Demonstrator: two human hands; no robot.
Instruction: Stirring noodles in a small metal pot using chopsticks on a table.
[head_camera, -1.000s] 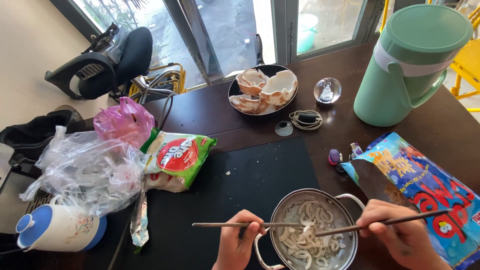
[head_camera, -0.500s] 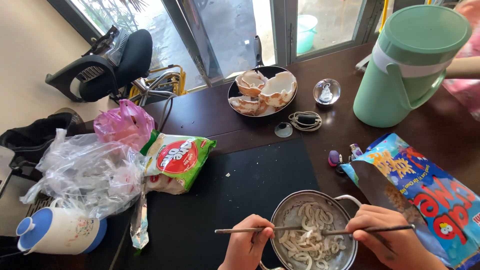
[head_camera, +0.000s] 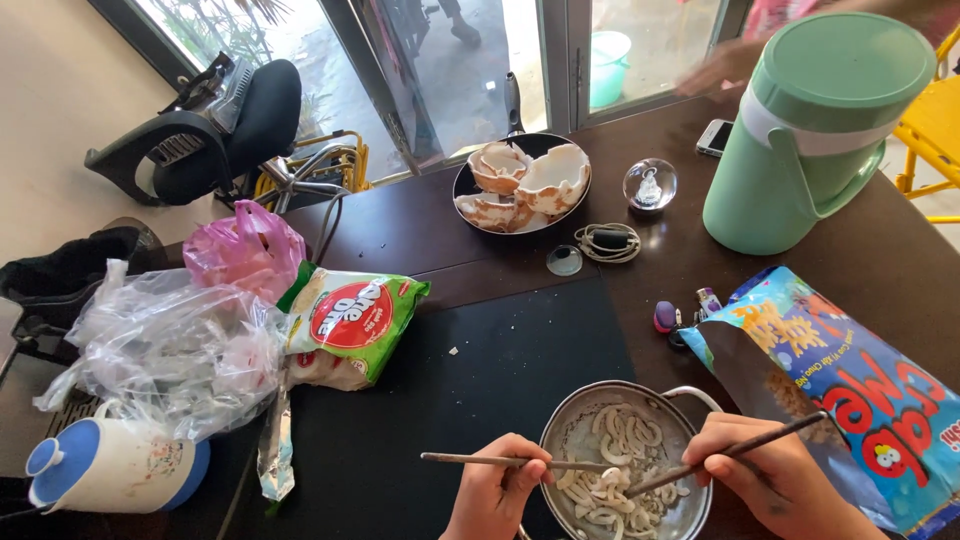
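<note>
A single chopstick (head_camera: 500, 462) is pinched in the left hand (head_camera: 497, 492), lying almost level with its free end pointing left over the dark mat (head_camera: 470, 370); a second chopstick (head_camera: 735, 453) is pinched in the right hand (head_camera: 770, 480), slanted so that its lower tip is sunk among the pale noodles (head_camera: 615, 470) in the metal pot (head_camera: 625, 465). The pot is set at the near edge of the table (head_camera: 400, 230), between the two hands, its wire handle (head_camera: 690, 395) turned up at the far right rim. Compared with a second ago, the sticks have been swung from a crossed, near-level hold to a steeper one on the right, and the noodles have been loosened and spread, which suggests stirring is under way. Just beside the right hand an open blue snack bag (head_camera: 850, 390) is pressed close to the pot, crowding that side. Farther out, a green noodle packet (head_camera: 350, 320), a clear plastic bag (head_camera: 170, 350), a pink bag (head_camera: 245, 245) and a white and blue kettle (head_camera: 110, 465) are ranged to the left; a dish of broken shells (head_camera: 520, 185), a glass globe (head_camera: 649, 185) and a green jug (head_camera: 810, 130) stand beyond, well apart from the work
</note>
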